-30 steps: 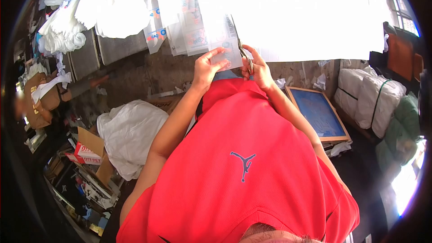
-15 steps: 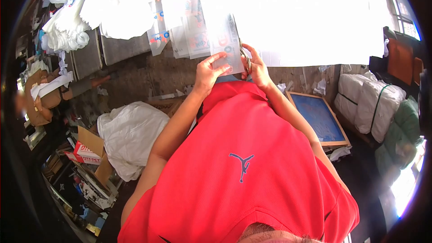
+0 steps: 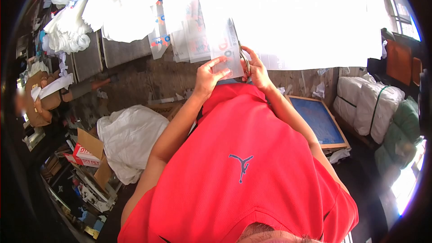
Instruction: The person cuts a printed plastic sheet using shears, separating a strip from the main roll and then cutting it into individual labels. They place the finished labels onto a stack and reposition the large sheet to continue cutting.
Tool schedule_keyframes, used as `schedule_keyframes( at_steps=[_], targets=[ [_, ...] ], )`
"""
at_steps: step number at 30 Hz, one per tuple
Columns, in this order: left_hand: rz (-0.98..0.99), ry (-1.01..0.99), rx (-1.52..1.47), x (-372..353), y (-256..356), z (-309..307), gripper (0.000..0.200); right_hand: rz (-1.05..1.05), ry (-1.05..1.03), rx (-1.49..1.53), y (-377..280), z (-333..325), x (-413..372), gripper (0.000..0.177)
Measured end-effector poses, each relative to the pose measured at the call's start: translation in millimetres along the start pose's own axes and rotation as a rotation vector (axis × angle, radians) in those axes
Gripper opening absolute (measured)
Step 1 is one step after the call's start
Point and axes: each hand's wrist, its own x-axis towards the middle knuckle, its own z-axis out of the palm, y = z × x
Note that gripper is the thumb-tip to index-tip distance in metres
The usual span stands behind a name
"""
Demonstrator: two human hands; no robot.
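Lower in view than a second ago, the sheet (image 3: 225,47) is pinched by my left hand (image 3: 207,79); right of the sheet, my right hand (image 3: 258,72) grips scissors (image 3: 242,54). I judge it mid-cut; next move needs steady tension.

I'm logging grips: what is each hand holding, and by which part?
The left hand pinches a printed sheet near its lower left edge; the right hand holds scissors by the handles.

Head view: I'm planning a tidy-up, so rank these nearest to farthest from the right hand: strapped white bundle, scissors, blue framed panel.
1. Scissors, held in the right hand.
2. Blue framed panel, at the hand's lower right.
3. Strapped white bundle, farther right, past the panel.
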Motion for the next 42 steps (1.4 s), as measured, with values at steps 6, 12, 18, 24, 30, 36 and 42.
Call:
schedule_keyframes(
  at_steps=[6, 12, 18, 24, 30, 36, 42],
  targets=[
    [0.005, -0.012, 0.074, -5.5, 3.9, 1.3, 0.047, -0.072, 0.017, -0.012, 0.5, -2.9, 25.5, 0.06],
    [0.014, -0.001, 0.026, -8.2, 9.0, 4.1, 0.047, -0.089, 0.035, -0.081, -1.9, -0.4, 29.6, 0.061],
    [0.029, -0.01, 0.012, -9.5, 9.1, 2.1, 0.046, -0.101, 0.019, -0.106, -18.0, -0.8, 49.8, 0.065],
    [0.063, -0.072, 0.0, -9.6, 14.2, -5.7, 0.043, -0.182, 0.07, -0.23, -41.5, 7.8, 88.5, 0.061],
    [0.111, -0.162, 0.114, -12.7, 23.9, -28.3, 0.045, -0.195, 0.119, -0.219, -48.6, 16.0, 129.0, 0.054],
    [0.088, -0.171, 0.031, -17.5, 36.3, -35.2, 0.048, -0.217, 0.112, -0.211, -54.3, 22.8, 139.5, 0.052],
    [0.054, -0.123, -0.017, -18.6, 38.3, -30.4, 0.047, -0.208, 0.043, -0.304, -64.1, 16.5, 139.9, 0.058]
  ],
)
